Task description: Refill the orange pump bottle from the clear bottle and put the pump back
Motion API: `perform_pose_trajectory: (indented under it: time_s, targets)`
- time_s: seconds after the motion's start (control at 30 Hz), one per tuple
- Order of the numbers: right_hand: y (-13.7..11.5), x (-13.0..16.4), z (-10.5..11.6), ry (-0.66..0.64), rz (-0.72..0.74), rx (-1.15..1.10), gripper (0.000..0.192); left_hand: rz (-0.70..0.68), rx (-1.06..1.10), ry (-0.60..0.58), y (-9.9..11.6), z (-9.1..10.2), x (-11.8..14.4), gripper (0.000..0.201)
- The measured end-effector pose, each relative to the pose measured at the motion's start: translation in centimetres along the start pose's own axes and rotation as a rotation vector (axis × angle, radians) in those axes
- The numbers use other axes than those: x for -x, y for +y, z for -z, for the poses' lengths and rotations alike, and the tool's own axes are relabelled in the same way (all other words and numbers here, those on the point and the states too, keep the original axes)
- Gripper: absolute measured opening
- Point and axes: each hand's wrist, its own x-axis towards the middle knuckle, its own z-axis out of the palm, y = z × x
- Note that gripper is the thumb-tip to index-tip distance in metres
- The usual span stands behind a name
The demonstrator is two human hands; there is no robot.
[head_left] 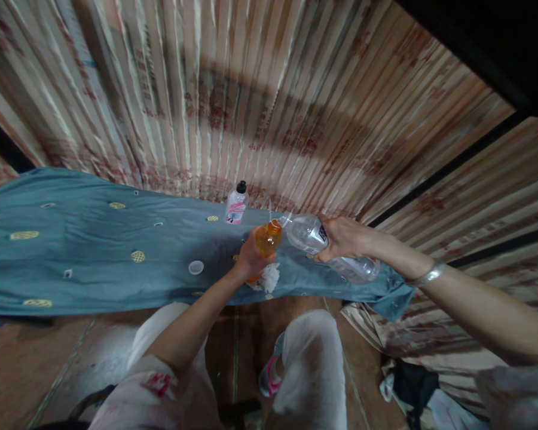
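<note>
My left hand (249,260) grips a small orange bottle (268,239) upright over the teal cloth (94,257). My right hand (343,237) holds a large clear plastic bottle (323,245) tilted on its side, its mouth right at the open neck of the orange bottle. A crumpled white tissue (267,278) lies on the cloth just under my left hand. A round white cap (196,267) rests on the cloth to the left of that hand.
A small white bottle with a pink label and black cap (236,203) stands at the cloth's far edge by the striped curtain (273,89). My knees (305,352) are below. Dark clothes (412,382) lie on the floor at right.
</note>
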Motion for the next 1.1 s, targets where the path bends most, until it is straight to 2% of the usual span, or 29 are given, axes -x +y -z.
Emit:
perform_pose_trajectory:
  time_s: [1.1]
  targets:
    - [-0.08, 0.00, 0.08, 0.006, 0.008, 0.007, 0.065, 0.013, 0.030, -0.004, 0.21, 0.23, -0.02, 0.080]
